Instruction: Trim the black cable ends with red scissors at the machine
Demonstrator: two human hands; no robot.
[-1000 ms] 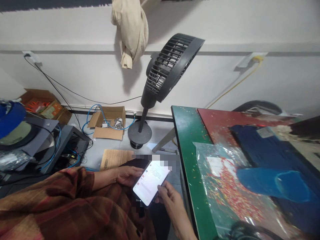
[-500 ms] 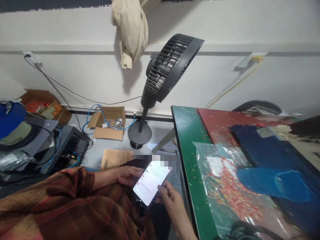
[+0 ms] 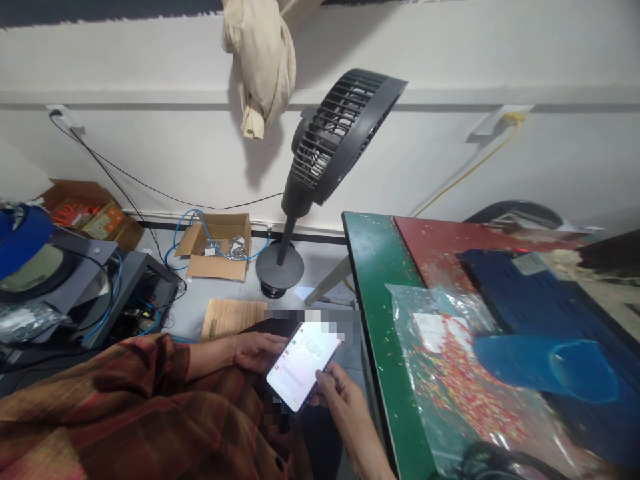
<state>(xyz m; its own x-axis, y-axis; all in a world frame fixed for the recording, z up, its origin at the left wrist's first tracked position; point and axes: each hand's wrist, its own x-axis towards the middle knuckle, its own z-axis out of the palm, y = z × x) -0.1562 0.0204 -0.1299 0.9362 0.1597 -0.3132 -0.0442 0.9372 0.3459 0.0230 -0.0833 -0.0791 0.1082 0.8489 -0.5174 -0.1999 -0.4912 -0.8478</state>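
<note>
A phone with a lit white screen is held low in front of me, over my lap. My left hand cups it from underneath on the left side. My right hand grips its lower right edge, with the thumb by the screen's corner. A plaid sleeve covers my left arm.
A green table stands to the right with a clear bag of small red and yellow bits and a blue scoop. A black floor fan stands ahead by the wall. Cardboard boxes, cables and a black machine lie at left.
</note>
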